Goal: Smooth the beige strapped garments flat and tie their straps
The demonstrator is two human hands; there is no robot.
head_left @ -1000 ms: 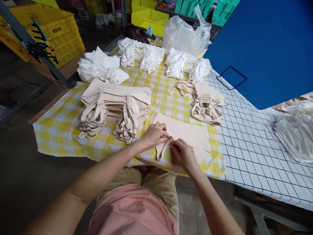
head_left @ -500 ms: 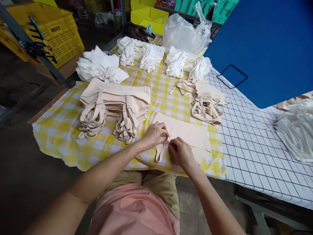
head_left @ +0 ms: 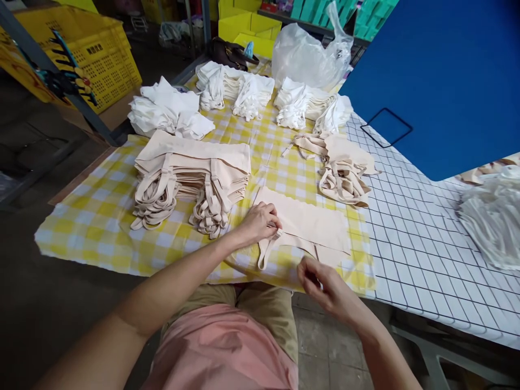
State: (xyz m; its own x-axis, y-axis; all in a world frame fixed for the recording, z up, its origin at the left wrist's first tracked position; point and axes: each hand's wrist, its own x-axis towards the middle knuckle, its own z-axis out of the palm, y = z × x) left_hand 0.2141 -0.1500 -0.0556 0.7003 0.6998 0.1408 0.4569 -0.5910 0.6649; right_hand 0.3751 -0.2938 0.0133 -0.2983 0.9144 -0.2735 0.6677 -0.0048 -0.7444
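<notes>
A beige strappy top (head_left: 306, 214) lies flat on the checked cloth in front of me. My left hand (head_left: 262, 222) rests on its left side, fingers pinched at the strap (head_left: 265, 252) near a small slider. The strap hangs in a loop toward me. Lower right of the garment, above the cloth's front edge, my right hand (head_left: 323, 284) is apart from that strap. Its fingers are curled together, and whatever they may hold is hidden. Left of my hands stands a neat stack of beige tops (head_left: 193, 162), their straps bunched in front.
Behind are white garment stacks (head_left: 312, 103), a loose white pile (head_left: 166, 108) and a clear plastic bag (head_left: 311, 54). A crumpled beige top (head_left: 345, 168) lies right of centre. A blue board (head_left: 439, 81) overhangs the grid-patterned cloth (head_left: 422, 260). A yellow crate (head_left: 101, 59) stands left.
My right hand has left the strap slider and moved right and toward me, uncovering the garment's lower edge. My left hand stays at the strap. The cloth's left front corner has spread outward.
</notes>
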